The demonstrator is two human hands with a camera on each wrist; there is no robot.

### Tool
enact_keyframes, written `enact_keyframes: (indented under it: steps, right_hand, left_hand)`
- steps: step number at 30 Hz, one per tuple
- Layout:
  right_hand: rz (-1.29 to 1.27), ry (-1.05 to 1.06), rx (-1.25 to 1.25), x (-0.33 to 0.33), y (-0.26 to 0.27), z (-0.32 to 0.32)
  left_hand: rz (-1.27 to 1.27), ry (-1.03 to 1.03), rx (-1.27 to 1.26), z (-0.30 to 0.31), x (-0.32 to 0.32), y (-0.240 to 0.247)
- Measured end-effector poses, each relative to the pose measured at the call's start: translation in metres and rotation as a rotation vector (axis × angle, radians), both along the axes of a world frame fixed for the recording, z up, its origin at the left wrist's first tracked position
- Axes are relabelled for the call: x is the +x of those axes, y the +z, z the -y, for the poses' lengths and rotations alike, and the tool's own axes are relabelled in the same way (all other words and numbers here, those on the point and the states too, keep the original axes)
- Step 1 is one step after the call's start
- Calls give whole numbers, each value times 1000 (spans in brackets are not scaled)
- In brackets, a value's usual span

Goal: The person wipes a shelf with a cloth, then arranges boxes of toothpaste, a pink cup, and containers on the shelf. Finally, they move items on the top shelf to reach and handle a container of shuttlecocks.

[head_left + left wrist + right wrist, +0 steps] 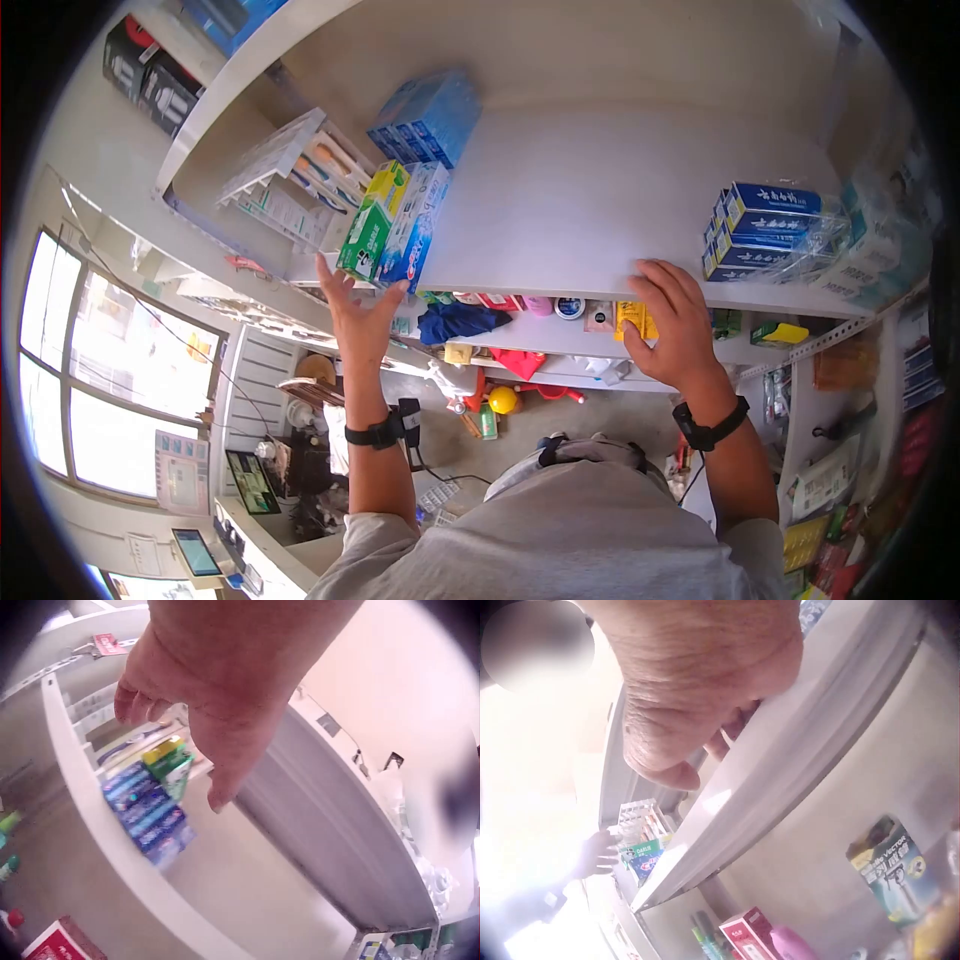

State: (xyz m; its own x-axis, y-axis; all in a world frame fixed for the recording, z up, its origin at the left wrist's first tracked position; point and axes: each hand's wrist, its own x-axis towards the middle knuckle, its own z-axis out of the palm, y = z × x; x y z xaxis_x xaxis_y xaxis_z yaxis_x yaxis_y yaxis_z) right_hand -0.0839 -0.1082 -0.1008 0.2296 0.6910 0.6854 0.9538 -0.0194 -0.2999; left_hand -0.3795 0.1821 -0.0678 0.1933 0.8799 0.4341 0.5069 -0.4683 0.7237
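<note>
My left hand [358, 318] is at the front edge of the white shelf [560, 190], fingers and thumb spread apart. Just beyond its fingertips lie a green Darlie toothpaste box [366, 238] and a blue-and-white Crest toothpaste box [412, 240] side by side; a yellow-green box [388, 182] is behind the green one. The left wrist view shows the hand apart from these boxes [146, 810], nothing in its grasp. Over the shelf's front edge, to the right, is my right hand [672, 325], holding nothing, its fingers loosely bent. Part of its fingers is hidden behind the edge in the right wrist view.
Blue boxes [425, 118] stand at the shelf's back left, beside a white rack [300, 165] of toothbrushes. Plastic-wrapped blue boxes [765, 225] are stacked at the right. A lower shelf holds a dark blue cloth [460, 322], a round tin [570, 307] and a razor pack [891, 871].
</note>
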Motion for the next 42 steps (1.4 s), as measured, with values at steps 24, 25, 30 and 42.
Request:
enact_keyframes:
  steps: [24, 25, 30, 42]
  right_hand:
    - [-141, 27, 172, -1, -7, 2]
    - [-175, 38, 218, -1, -8, 3]
    - [-173, -57, 245, -19, -14, 27]
    - [-284, -200, 244, -34, -21, 62]
  left_hand:
    - [237, -922, -255, 6, 73, 4]
    - [220, -988, -275, 5, 85, 4]
    - [129, -1213, -439, 8, 137, 15]
    - [96, -1308, -507, 14, 170, 23]
